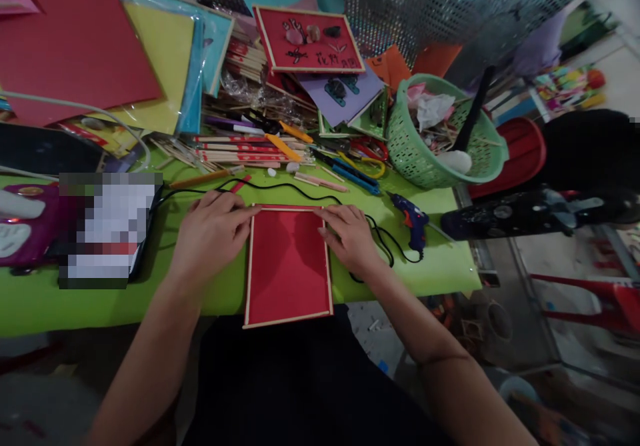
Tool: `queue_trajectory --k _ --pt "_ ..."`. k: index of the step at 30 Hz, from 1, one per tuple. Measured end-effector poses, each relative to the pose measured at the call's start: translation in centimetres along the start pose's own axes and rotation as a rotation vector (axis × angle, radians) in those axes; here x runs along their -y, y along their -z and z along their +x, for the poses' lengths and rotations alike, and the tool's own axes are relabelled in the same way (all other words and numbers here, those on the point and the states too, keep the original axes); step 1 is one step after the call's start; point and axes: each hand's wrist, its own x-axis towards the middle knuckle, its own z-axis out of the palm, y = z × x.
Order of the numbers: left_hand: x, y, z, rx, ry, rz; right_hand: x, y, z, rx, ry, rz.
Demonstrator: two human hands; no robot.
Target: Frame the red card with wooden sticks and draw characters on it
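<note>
A red card [287, 269] edged with thin pale wooden sticks lies before me, its near edge reaching past the green tabletop. My left hand [213, 229] holds its far left corner, index finger stretched along the edge and the other fingers curled. At the far right corner, my right hand [347, 233] has its thumb and fingers closed on the frame. A stick with red along it forms the far edge between both hands. Right of my right hand lies a dark blue glue gun [411, 223], with its black cord [290, 189] running behind the card.
Behind are bundled wooden sticks [230, 147], blue-handled scissors or pliers [355, 174] and a decorated red framed card [310, 39]. A green basket [415, 159] stands right. On the left are a phone [113, 226] with a blurred screen and coloured sheets [75, 46].
</note>
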Motion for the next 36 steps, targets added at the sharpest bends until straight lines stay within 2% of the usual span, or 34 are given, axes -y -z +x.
queue_trajectory --k 3,6,16,25,30,36 --pt "0.2 -0.1 0.0 -0.057 0.006 -0.013 -0.8 0.0 -0.4 -0.081 -0.037 0.041" --pt "0.2 -0.1 0.0 -0.083 -0.003 -0.005 -1.0 0.0 -0.5 -0.072 -0.056 0.029" --pt "0.0 0.0 0.1 0.020 0.010 -0.006 -0.3 -0.2 -0.3 0.000 -0.055 -0.049" --pt "-0.3 0.2 0.1 -0.007 0.029 -0.020 0.3 -0.2 -0.2 -0.034 -0.042 -0.082" --pt "-0.2 0.1 0.1 0.021 0.044 -0.014 0.5 -0.5 -0.1 -0.019 -0.015 -0.052" --pt "-0.1 0.1 0.1 -0.030 0.103 -0.011 -0.1 -0.3 -0.2 -0.154 -0.060 0.057"
